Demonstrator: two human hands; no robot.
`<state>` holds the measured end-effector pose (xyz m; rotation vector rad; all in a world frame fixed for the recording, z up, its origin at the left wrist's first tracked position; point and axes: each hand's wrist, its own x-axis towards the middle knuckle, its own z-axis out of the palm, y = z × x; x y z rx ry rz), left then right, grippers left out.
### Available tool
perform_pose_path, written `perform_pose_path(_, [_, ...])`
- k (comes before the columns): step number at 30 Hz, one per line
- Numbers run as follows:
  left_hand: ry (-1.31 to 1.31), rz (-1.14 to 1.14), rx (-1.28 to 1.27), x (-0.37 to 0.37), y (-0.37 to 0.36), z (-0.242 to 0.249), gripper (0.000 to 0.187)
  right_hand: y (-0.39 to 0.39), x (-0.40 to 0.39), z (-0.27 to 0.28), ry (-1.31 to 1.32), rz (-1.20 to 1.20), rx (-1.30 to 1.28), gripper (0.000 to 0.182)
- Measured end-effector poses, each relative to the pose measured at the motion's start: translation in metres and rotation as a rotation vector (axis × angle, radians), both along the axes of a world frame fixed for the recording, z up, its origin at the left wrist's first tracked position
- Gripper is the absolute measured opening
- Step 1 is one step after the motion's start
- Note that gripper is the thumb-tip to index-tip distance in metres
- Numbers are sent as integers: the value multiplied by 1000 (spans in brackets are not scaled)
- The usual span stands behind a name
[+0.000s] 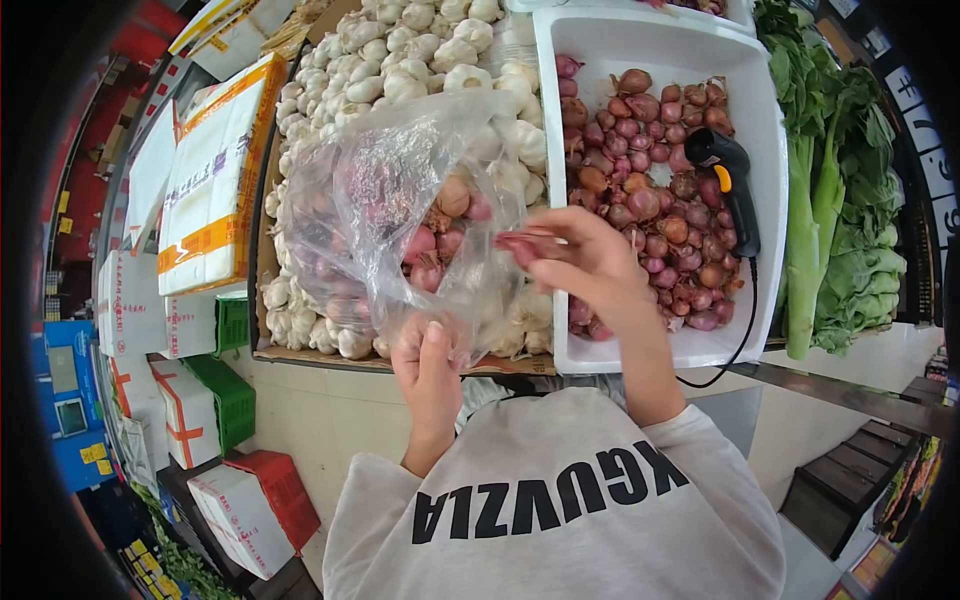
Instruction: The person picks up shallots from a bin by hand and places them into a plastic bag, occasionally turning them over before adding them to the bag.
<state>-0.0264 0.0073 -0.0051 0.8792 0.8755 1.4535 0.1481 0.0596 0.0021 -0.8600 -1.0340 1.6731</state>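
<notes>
From the head camera we see our left hand [432,362] pinching the lower edge of a clear plastic bag [400,210], fingers closed on the film. Our right hand [585,262] grips the bag's right-hand rim, thumb and fingers pressed together on it. Several shallots [440,235] sit inside the bag, which hangs over the front of the garlic heap [400,60].

The garlic fills a cardboard tray [300,355] whose near edge runs just behind our left hand. Just right of it stands a white bin [640,50] of loose shallots; our right wrist crosses its front wall. A black handheld scanner [728,180] lies on those shallots, its cord trailing over the bin's front. Leafy greens [840,200] crowd the right side, and stacked white boxes [205,190] close off the left. Open room lies only toward us, below the tray edge.
</notes>
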Motion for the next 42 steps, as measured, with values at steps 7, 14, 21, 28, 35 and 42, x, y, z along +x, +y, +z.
perform_pose_path(7, [23, 63, 2, 5, -1, 3, 20, 33, -71, 12, 22, 85, 328, 33])
perform_pose_path(14, [29, 42, 30, 7, 1, 3, 26, 22, -23, -1, -336, -47, 529, 21])
perform_pose_path(21, [59, 99, -32, 12, 6, 0, 28, 7, 80, -47, -497, -683, 224, 16])
perform_pose_path(28, [14, 7, -45, 8, 7, 2, 13, -42, 113, -52, -1012, -449, 78, 15])
perform_pose_path(35, [70, 63, -38, 11, 8, 3, 28, -64, 73, -51, -1093, -117, 179, 17])
perform_pose_path(42, [46, 28, -8, 10, 10, 3, 27, -56, 31, -63, -1296, -105, 427, 29])
